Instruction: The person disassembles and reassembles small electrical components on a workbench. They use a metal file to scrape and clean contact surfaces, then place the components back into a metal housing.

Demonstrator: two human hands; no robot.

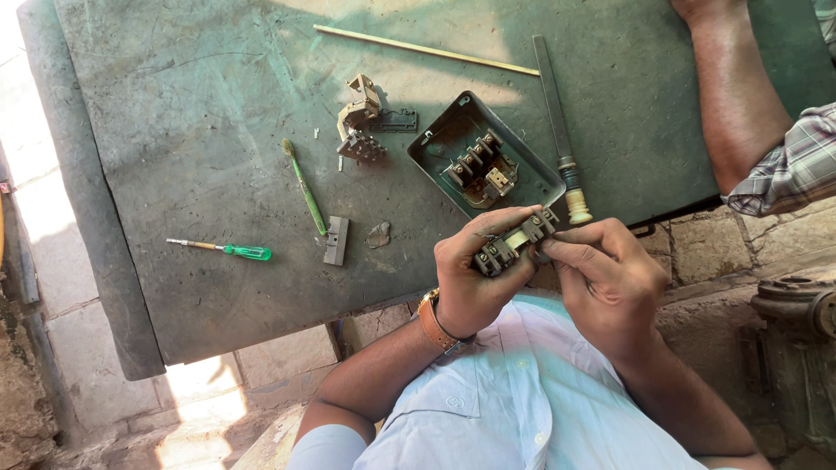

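Together, the left hand (475,278) and right hand (605,278) grip a small grey terminal block (514,244), fingers closed around it just above the near edge of the dark green surface (174,130). Beyond it lie an open switch housing (435,144), a file (557,122), a toothbrush (305,187) and a green screwdriver (231,250).

The person is wearing a pale blue button-up cotton shirt (514,400) with short sleeves ending above the elbows, bare forearms showing below. A small white button is sitting near the shirt's lower edge. Just beyond the shirt, a tan leather wrist strap (433,322) is circling the left wrist.
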